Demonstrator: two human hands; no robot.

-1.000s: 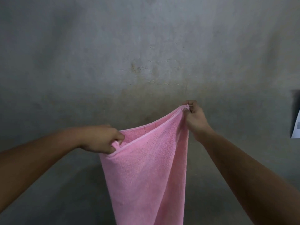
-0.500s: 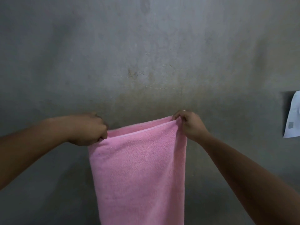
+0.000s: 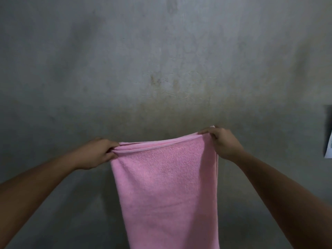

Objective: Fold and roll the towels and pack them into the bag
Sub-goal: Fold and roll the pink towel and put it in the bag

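Observation:
A pink towel (image 3: 168,186) hangs doubled in the air in front of me, its top edge stretched almost level and its lower part running out of the bottom of the view. My left hand (image 3: 97,152) grips the top left corner with curled fingers. My right hand (image 3: 221,141) pinches the top right corner, held slightly higher. No bag is in view.
A stained grey concrete wall (image 3: 161,60) fills the background behind the towel. A white sheet of paper (image 3: 329,148) shows at the right edge, beside a dark strip.
Both hands have moved apart and levelled out, pulling the slack, slanted top edge of the towel taut and flat. The towel now hangs wider and smoother.

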